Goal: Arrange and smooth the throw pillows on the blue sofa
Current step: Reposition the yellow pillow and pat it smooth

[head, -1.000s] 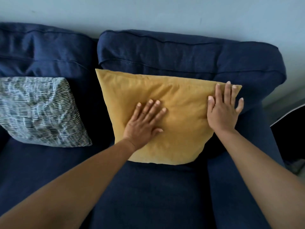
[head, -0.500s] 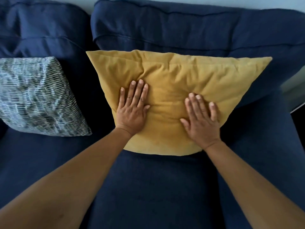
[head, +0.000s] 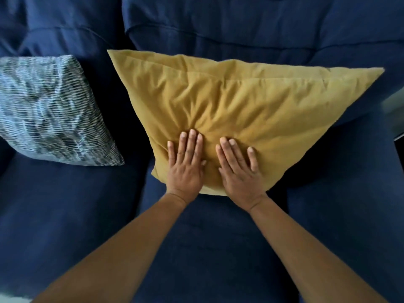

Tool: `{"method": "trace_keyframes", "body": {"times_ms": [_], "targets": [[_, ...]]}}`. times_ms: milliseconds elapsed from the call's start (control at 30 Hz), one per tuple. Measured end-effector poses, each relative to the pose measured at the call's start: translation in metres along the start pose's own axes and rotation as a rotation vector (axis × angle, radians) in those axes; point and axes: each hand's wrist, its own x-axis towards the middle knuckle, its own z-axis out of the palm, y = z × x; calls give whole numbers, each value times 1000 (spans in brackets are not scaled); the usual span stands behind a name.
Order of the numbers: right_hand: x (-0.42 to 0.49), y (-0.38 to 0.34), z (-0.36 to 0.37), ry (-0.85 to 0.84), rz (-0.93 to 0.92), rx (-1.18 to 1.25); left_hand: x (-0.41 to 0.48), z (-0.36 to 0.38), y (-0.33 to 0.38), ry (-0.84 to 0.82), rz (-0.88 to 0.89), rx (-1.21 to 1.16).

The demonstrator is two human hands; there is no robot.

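Mustard-yellow soft fabric, creased, covers the square pillow (head: 251, 110) that leans on the blue sofa (head: 218, 248) back. My left hand (head: 187, 169) and right hand (head: 239, 173) lie flat and spread on its lower part, side by side, gripping nothing. One patterned pillow (head: 50, 110), blue-white with woven dashes, leans to the left: two pillows.

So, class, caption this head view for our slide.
Both hands, left and right, press flat on the yellow pillow.

The patterned pillow (head: 48, 110) is blurred and cut off at the left edge; the sofa (head: 218, 248) overruns every edge.
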Motion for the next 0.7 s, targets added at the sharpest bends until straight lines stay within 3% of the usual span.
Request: {"method": "trace_keyframes", "body": {"times_ms": [67,167,267,333,433,533,600,700], "targets": [[-20,21,15,-76,-26,-85,2,7,-23,-27,24,65],[-40,59,18,-172,157,-80,2,5,-49,-43,-35,113],[-48,72,1,-146,422,-93,2,-14,-52,7,-169,62],[-38,68,-17,-64,496,-43,6,-31,-36,87,-146,-28],[10,53,-40,53,344,59,32,-54,7,146,33,-107],[55,40,-44,28,188,84,65,-55,28,54,133,-52],[67,53,-36,-21,163,10,83,-51,13,-40,101,65],[60,101,-29,-134,316,-26,102,-58,-32,-169,-104,170]]}}
